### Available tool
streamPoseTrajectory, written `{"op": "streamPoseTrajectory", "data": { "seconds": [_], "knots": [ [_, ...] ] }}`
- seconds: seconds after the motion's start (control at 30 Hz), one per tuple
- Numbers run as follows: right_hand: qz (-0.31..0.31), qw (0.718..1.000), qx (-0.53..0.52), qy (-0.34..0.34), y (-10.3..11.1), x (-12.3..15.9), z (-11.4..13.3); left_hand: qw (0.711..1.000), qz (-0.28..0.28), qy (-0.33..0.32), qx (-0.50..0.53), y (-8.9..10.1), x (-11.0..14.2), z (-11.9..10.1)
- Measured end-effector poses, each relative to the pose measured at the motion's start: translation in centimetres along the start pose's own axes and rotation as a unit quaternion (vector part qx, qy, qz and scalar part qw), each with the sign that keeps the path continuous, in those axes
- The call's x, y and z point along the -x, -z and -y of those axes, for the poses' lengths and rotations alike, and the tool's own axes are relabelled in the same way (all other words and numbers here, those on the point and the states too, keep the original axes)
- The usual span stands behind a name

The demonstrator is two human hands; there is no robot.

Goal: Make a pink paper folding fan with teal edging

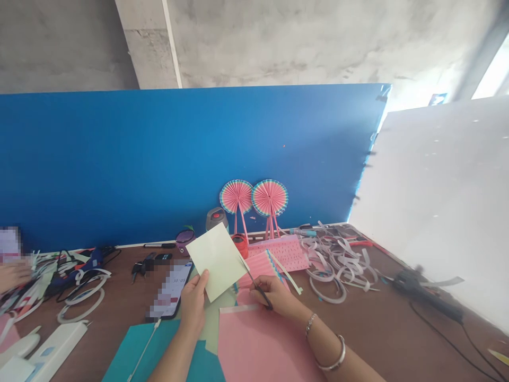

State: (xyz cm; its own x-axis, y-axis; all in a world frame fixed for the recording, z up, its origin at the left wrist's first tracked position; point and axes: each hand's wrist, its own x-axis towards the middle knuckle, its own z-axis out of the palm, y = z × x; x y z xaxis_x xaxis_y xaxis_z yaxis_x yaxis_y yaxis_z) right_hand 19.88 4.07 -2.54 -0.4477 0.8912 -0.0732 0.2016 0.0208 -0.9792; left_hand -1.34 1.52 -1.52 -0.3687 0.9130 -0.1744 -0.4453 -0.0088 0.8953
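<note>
Paper (217, 261), one pale green sheet, is above the brown desk (382, 323), pinched by the left hand (193, 303); the right hand (273, 293) grips one pair of scissors (259, 289) at the paper's right side. One phone (174, 289) lies to the left; two round pink fans (269, 197) stand before the blue partition (131, 159).

The pale green sheet (217, 260) is smooth, matt paper; the scissors (260, 290) have slim metal blades. Pleated paper makes the pink fans (269, 198) at the far side. The brown surface (369, 318) looks like dull wood, the near-left power strip (59, 350) smooth plastic, the bangle (336, 365) polished metal, the far wall (318, 42) rough concrete.
</note>
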Motion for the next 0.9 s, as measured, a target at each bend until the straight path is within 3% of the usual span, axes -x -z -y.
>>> {"op": "streamPoseTrajectory", "data": {
  "seconds": [0.9],
  "knots": [
    [-0.032,0.998,0.047,0.013,0.11,-0.13,-0.33,1.0,0.003,-0.007,-0.012,-0.02,0.05,-0.06]
  ]
}}
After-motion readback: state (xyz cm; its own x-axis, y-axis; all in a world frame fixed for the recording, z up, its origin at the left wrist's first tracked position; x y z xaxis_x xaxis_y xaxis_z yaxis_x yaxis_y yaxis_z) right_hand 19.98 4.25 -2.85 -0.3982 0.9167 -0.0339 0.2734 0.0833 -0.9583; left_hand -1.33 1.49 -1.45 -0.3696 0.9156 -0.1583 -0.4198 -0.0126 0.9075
